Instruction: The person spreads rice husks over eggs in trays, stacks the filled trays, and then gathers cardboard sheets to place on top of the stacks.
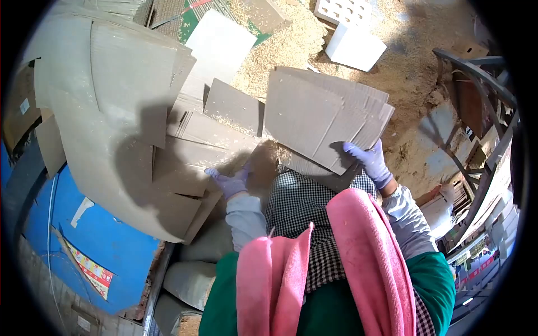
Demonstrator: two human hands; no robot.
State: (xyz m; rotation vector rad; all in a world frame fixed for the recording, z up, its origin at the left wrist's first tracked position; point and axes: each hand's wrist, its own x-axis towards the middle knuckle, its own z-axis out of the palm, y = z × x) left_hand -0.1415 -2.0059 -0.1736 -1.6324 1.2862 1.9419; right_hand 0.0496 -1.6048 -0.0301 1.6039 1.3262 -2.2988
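My right hand (371, 162), in a purple glove, grips the lower right edge of a fanned stack of brown cardboard sheets (314, 115). The stack is tilted above my lap. To its left, my left hand (231, 180), gloved the same way, has its fingers apart and holds nothing. It is beside a pile of cardboard pieces (204, 137) sprinkled with sawdust. Larger cardboard sheets (129, 67) lie further left, under the shadow of my head. One more piece of cardboard (232, 106) lies between the pile and the held stack.
A white foam block (355, 46) and a white block with holes (343, 10) lie on sawdust (280, 50) at the top. A blue panel (106, 235) is at the lower left, near stuffed sacks (190, 283). Curved metal bars (476, 73) stand at the right.
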